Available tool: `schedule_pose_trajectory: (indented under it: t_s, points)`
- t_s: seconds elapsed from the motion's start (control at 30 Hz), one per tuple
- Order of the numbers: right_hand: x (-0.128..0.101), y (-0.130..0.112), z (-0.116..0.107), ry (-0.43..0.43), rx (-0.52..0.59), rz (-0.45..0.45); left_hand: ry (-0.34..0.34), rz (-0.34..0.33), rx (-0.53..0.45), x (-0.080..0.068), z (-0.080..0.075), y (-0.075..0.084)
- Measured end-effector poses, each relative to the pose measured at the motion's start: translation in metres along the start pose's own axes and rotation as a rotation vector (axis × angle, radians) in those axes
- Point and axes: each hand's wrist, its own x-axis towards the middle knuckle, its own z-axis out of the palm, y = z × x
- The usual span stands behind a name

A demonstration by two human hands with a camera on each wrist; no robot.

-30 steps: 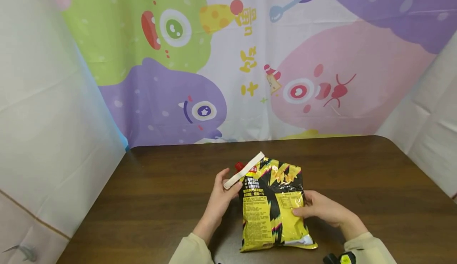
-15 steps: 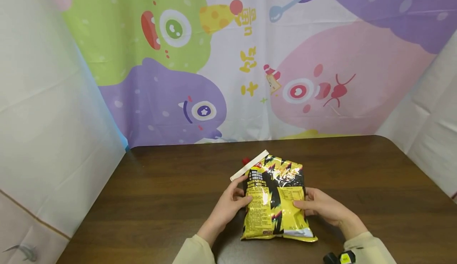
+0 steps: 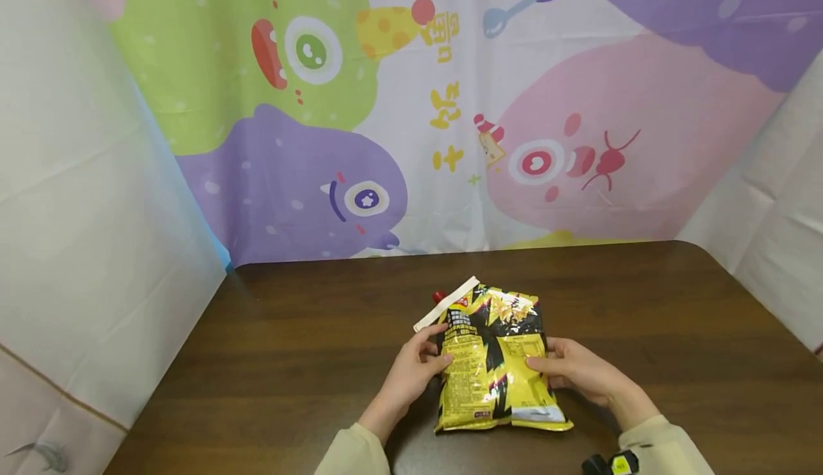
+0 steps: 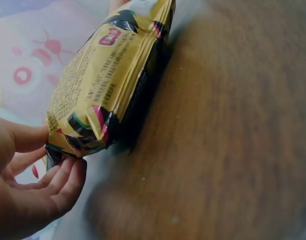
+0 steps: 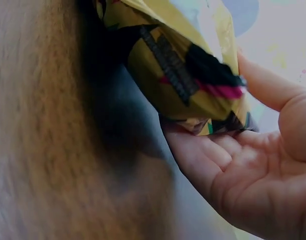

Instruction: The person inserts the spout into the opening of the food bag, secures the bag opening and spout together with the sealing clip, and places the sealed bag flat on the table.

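Observation:
A yellow and black snack bag point(image 3: 491, 368) stands in the middle of the head view, its printed back toward me. Across its upper left corner runs a white sealing clip point(image 3: 446, 303), with a red end point(image 3: 439, 296) showing behind it. My left hand point(image 3: 411, 371) grips the bag's left edge just below the clip, thumb in front and fingers behind. On the right edge, my right hand point(image 3: 585, 371) holds it the same way. The left wrist view shows thumb and fingers pinching a corner of the bag point(image 4: 103, 75); in the right wrist view the fingers reach under the bag point(image 5: 182, 70).
The dark brown wooden table point(image 3: 289, 361) spreads on both sides of the bag. Behind it hangs a cartoon-printed cloth point(image 3: 450, 211), with white cloth walls point(image 3: 77, 175) at the sides. A black device point(image 3: 611, 463) sits at the right sleeve.
My left hand has moved from the clip's lower end down to the bag's left edge. The bag's lower edge has risen slightly. My right hand has kept its hold.

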Motion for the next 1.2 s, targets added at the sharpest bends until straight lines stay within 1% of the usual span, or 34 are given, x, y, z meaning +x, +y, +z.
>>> schedule_pose_trajectory:
  t_s: [0.03, 0.1, 0.2, 0.3, 0.4, 0.57, 0.67, 0.83, 0.93, 1.03, 1.13, 1.2]
  points:
    - [0.000, -0.002, 0.000, 0.023, -0.030, 0.000, 0.000, 0.000, 0.004, 0.000, 0.000, 0.002]
    - [-0.001, -0.005, 0.000, 0.072, -0.090, -0.006, 0.001, 0.003, 0.008, 0.002, 0.001, 0.001]
    - [-0.002, -0.008, 0.001, 0.141, -0.156, -0.007, 0.008, 0.005, 0.014, 0.008, 0.002, -0.009]
    - [-0.004, -0.009, 0.004, 0.176, -0.162, 0.016, 0.015, 0.002, 0.017, 0.012, 0.004, -0.018]
    - [-0.005, -0.009, 0.007, 0.204, -0.163, 0.043, 0.020, 0.003, 0.014, 0.014, 0.004, -0.022]
    - [-0.007, -0.009, 0.008, 0.236, -0.191, 0.064, 0.028, 0.002, 0.014, 0.013, 0.006, -0.021]
    - [-0.008, -0.008, 0.007, 0.223, -0.198, 0.044, 0.037, 0.004, 0.024, 0.011, 0.006, -0.022]
    - [-0.008, -0.005, 0.007, 0.179, -0.161, -0.006, 0.056, 0.020, 0.087, 0.011, 0.006, -0.026]
    - [-0.007, -0.005, 0.009, 0.214, -0.165, 0.009, 0.065, 0.028, 0.145, 0.011, 0.005, -0.027]
    - [-0.007, -0.006, 0.010, 0.272, -0.193, 0.048, 0.064, 0.026, 0.191, 0.011, 0.003, -0.027]
    - [-0.007, -0.009, 0.010, 0.309, -0.243, 0.069, 0.055, 0.010, 0.205, 0.011, 0.001, -0.026]
    - [-0.008, -0.011, 0.009, 0.326, -0.255, 0.067, 0.056, 0.007, 0.202, 0.011, 0.000, -0.025]
